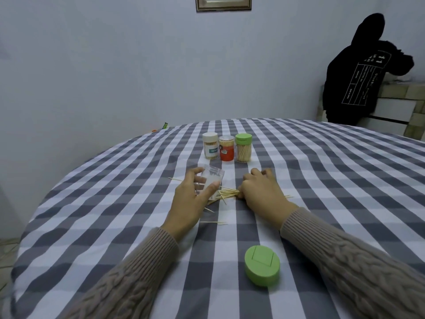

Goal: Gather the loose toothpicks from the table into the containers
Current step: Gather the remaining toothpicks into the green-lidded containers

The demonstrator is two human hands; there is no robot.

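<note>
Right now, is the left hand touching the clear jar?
Touching. The head view shows the left hand gripping the clear jar, thumb and fingers wrapped around it.

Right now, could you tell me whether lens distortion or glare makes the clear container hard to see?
Head view: wide-angle bending curves the table edge; lighting is soft, without glare; the clear container in the left hand looks faint against the checks; the toothpicks stay readable.

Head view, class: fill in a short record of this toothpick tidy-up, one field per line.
Left hand: grips the clear plastic jar, tilted over the pile
Right hand: fingers curled at the loose wooden toothpicks
Lid: round green plastic lid lies off, near the person
Standing jars: cream-lidded, orange, green-lidded, all capped
Surface: grey-and-white checked tablecloth
</note>
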